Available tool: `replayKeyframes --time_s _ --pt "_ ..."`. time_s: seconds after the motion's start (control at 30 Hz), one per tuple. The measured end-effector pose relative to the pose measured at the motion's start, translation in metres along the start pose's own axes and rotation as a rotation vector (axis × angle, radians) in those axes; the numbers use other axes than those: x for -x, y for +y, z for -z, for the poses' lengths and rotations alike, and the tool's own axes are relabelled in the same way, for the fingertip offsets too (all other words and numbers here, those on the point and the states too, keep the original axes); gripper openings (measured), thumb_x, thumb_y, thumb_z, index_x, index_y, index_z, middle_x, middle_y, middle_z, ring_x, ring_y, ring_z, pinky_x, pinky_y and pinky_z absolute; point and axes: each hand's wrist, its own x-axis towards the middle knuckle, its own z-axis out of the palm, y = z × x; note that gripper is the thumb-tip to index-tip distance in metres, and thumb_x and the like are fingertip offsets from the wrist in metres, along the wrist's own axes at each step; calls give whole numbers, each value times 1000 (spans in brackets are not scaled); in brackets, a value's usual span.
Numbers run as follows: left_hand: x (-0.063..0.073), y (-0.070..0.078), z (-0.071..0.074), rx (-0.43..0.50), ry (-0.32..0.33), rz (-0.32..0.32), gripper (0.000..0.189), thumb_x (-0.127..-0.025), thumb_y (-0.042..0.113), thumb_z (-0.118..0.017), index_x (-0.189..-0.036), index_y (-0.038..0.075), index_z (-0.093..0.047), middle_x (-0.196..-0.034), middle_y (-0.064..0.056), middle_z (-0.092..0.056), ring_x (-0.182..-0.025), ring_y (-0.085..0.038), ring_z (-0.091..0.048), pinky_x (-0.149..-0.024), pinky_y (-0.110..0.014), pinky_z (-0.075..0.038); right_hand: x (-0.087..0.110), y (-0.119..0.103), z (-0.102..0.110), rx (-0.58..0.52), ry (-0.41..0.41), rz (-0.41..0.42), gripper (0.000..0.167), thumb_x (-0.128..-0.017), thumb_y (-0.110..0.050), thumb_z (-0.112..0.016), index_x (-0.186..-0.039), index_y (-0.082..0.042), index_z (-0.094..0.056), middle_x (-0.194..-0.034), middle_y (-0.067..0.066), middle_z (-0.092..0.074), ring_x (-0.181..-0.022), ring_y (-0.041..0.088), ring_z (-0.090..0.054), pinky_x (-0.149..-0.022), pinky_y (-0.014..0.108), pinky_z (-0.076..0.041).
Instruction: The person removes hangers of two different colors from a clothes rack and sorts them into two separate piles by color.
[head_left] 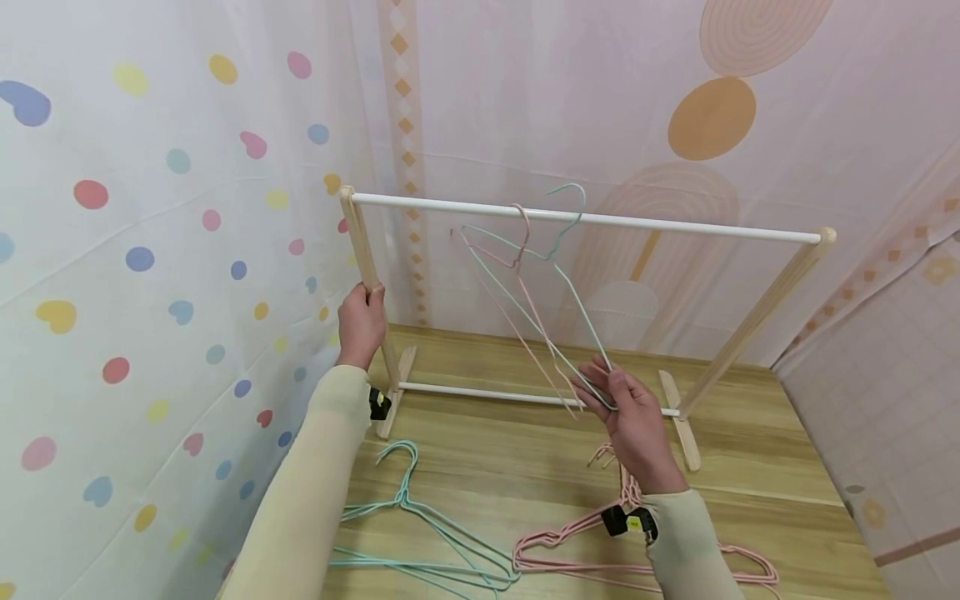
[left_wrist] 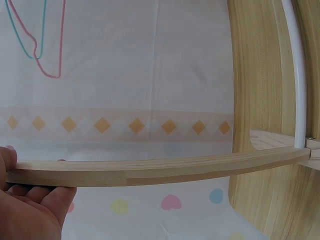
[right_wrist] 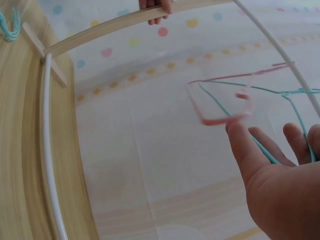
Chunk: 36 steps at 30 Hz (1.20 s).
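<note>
My left hand grips the wooden left post of a small clothes rack. The right hand pinches a mint-green clothes hanger by its lower right corner, thumb on the wire. That hanger is tilted, and its hook rises above the rack's white top rod, overlapping it in the head view. Just left of it, a pink hanger hangs by its hook from the same rod. In the right wrist view the pink hanger is blurred, close beyond my fingertips.
Mint hangers lie in a pile at the front left of the wooden table. A pile of pink hangers lies to their right, partly under my right forearm. The rack's white lower rod runs between its feet. Patterned curtains stand behind and at both sides.
</note>
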Motion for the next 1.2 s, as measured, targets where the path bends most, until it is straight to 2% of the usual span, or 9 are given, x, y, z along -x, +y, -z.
replayKeyframes --time_s 0.23,0.37,0.7,0.83,1.07,1.2 --pt "0 -1 -1 -5 2 0 38 -106 33 -42 -104 -1 -59 -72 -12 -45 -60 -27 -42 -55 -37 -37 3 -8 7 -43 -54 -15 51 -107 -26 -36 -142 10 -32 -126 18 -59 -117 36 -56 -98 41 -41" --pt "0 0 -1 -9 6 -3 37 -106 32 -42 -104 -1 -59 -72 -12 -45 -60 -28 -42 -55 -38 -37 4 -12 9 -63 -48 5 46 -107 -25 -36 -140 7 -36 -125 17 -60 -117 38 -55 -98 41 -41" --pt "1 0 1 9 2 -3 38 -106 32 -42 -104 -3 -59 -71 -12 -44 -59 -27 -42 -55 -38 -37 10 -19 19 -90 -53 52 43 -107 -22 -32 -139 8 -35 -124 15 -62 -116 34 -58 -98 41 -41" --pt "1 0 1 12 4 -4 39 -105 32 -43 -106 -3 -59 -71 -12 -44 -60 -27 -42 -55 -37 -37 13 -22 25 -124 -63 51 43 -107 -22 -31 -140 6 -35 -126 17 -60 -118 35 -56 -98 42 -40" --pt "2 1 2 2 7 -10 37 -106 31 -41 -98 -1 -57 -69 -12 -43 -57 -27 -41 -53 -38 -37 22 -25 35 -132 -40 19 47 -107 -23 -32 -146 4 -29 -129 19 -57 -119 38 -54 -99 41 -39" --pt "1 1 2 -5 14 -13 38 -106 31 -41 -97 -2 -56 -69 -11 -42 -57 -26 -41 -53 -37 -37 27 -24 42 -166 -45 40 45 -107 -22 -33 -145 3 -32 -130 23 -56 -119 38 -54 -99 41 -39"
